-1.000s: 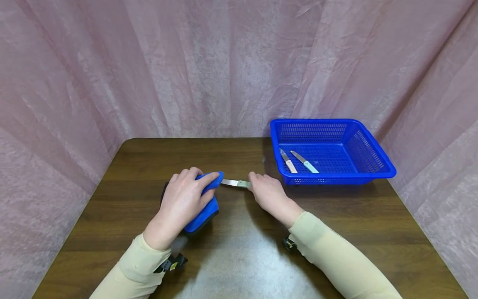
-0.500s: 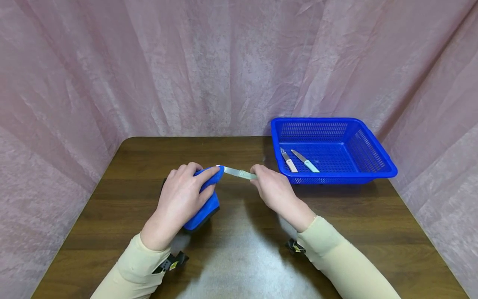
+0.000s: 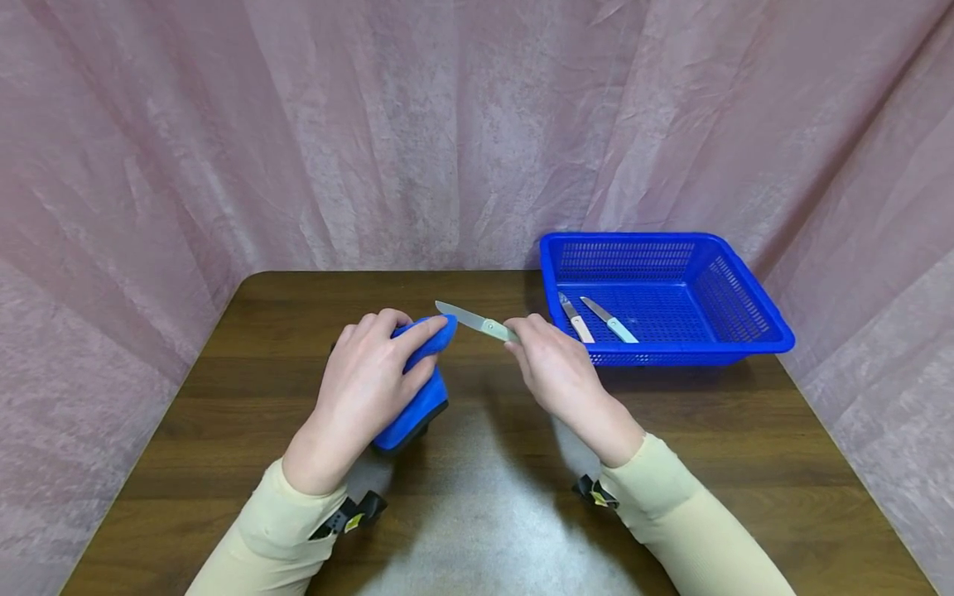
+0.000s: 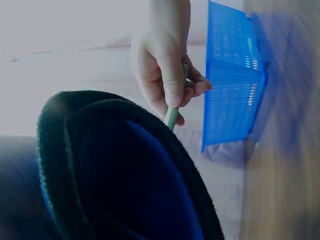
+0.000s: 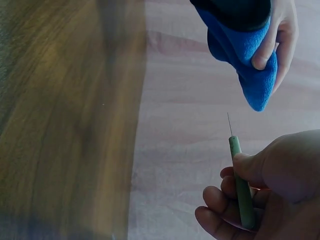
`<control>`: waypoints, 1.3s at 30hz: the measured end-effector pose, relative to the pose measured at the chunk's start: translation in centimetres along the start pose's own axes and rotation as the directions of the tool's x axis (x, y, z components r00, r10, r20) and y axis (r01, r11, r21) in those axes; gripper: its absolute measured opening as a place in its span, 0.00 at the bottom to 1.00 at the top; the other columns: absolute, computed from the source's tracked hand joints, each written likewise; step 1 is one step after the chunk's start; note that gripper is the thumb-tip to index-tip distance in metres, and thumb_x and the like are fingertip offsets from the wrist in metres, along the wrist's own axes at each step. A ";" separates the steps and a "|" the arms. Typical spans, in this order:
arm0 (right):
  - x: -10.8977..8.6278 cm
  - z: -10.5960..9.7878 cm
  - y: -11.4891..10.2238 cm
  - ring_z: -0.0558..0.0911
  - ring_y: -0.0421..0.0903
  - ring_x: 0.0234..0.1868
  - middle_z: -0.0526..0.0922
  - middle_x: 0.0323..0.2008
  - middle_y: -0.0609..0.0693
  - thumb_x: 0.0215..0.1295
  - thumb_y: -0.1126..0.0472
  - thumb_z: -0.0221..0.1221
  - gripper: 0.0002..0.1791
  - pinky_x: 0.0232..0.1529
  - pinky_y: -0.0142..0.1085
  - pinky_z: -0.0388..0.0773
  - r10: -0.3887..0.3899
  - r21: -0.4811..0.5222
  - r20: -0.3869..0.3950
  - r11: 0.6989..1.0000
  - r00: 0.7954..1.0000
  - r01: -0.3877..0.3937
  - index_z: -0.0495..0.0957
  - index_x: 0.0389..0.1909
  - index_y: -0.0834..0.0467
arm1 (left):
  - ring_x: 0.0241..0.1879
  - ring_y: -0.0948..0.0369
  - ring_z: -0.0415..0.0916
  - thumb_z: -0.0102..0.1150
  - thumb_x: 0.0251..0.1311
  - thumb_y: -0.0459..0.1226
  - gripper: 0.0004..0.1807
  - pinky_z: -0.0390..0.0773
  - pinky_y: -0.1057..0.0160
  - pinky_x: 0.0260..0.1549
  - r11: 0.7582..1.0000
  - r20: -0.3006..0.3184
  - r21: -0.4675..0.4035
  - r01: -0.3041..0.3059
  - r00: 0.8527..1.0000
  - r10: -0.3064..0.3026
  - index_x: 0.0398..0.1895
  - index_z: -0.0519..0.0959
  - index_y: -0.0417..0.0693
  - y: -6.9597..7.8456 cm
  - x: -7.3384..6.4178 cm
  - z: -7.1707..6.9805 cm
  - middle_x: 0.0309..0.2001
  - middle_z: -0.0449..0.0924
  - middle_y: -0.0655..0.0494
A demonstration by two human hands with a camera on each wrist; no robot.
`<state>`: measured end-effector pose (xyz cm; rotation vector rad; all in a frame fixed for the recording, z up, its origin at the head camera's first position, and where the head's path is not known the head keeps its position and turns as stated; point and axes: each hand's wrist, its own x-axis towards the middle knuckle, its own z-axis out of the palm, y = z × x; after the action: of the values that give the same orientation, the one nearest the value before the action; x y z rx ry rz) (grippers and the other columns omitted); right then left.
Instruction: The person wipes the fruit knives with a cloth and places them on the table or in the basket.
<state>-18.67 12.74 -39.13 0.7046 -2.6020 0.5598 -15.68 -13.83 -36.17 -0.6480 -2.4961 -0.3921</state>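
Observation:
My left hand (image 3: 365,364) grips a folded blue cloth (image 3: 417,410) with a dark edging, its corner poking out past the thumb and forefinger. In my right hand (image 3: 555,364) is a small knife (image 3: 493,329) with a pale green handle, the blade pointing left and slightly up. The whole blade shows just beyond the cloth's corner in the head view. From the right wrist, the knife handle (image 5: 244,195) lies between thumb and curled fingers, with a gap between blade and cloth (image 5: 250,50). Close up, the cloth (image 4: 135,175) hides the blade in the left wrist view.
A blue perforated basket (image 3: 671,352) stands at the back right of the wooden table (image 3: 246,397). Inside lie a knife with a pink handle (image 3: 581,329) and one with a light blue handle (image 3: 622,331). A pink curtain (image 3: 417,149) hangs behind the table.
My right hand has moved up and slightly right with the knife, whose tip has come out from the cloth. The blade now tilts upward to the left. The cloth has shifted slightly up and right.

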 end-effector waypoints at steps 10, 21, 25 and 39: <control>-0.1 -0.9 -0.5 0.81 0.50 0.32 0.84 0.40 0.52 0.80 0.62 0.66 0.13 0.29 0.47 0.80 0.035 0.020 0.030 0.999 0.999 -0.035 0.84 0.60 0.62 | 0.49 0.42 0.83 0.71 0.70 0.41 0.25 0.79 0.43 0.45 0.999 -0.004 -0.026 0.029 1.000 -0.029 0.70 0.87 0.61 0.4 0.8 -0.2 0.53 0.86 0.42; -0.3 -1.4 -1.1 0.80 0.48 0.31 0.83 0.40 0.52 0.81 0.61 0.65 0.14 0.28 0.44 0.78 0.054 0.026 0.047 0.998 0.997 -0.055 0.84 0.60 0.63 | 0.48 0.43 0.84 0.72 0.70 0.41 0.24 0.80 0.43 0.44 1.000 -0.029 -0.019 -0.004 1.000 0.003 0.69 0.87 0.60 1.0 1.3 0.1 0.53 0.86 0.42; -0.3 -1.4 -1.1 0.80 0.48 0.31 0.83 0.39 0.52 0.80 0.62 0.66 0.14 0.28 0.44 0.78 0.048 0.037 0.036 0.998 0.998 -0.049 0.84 0.60 0.63 | 0.48 0.43 0.84 0.73 0.69 0.42 0.25 0.80 0.43 0.43 1.000 -0.038 -0.015 -0.008 0.999 0.008 0.69 0.87 0.60 1.3 1.6 0.2 0.53 0.86 0.42; -0.4 -1.2 -0.6 0.79 0.48 0.31 0.82 0.40 0.52 0.80 0.62 0.67 0.14 0.28 0.44 0.77 0.054 0.061 0.030 0.997 0.998 -0.056 0.84 0.60 0.62 | 0.47 0.44 0.84 0.75 0.69 0.42 0.24 0.81 0.43 0.43 1.000 -0.007 0.001 -0.030 1.000 0.030 0.68 0.88 0.60 1.6 2.3 1.1 0.52 0.86 0.43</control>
<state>-17.74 12.99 -38.10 0.6664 -2.6473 0.6547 -17.05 -11.20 -35.57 -0.6815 -2.4765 -0.3814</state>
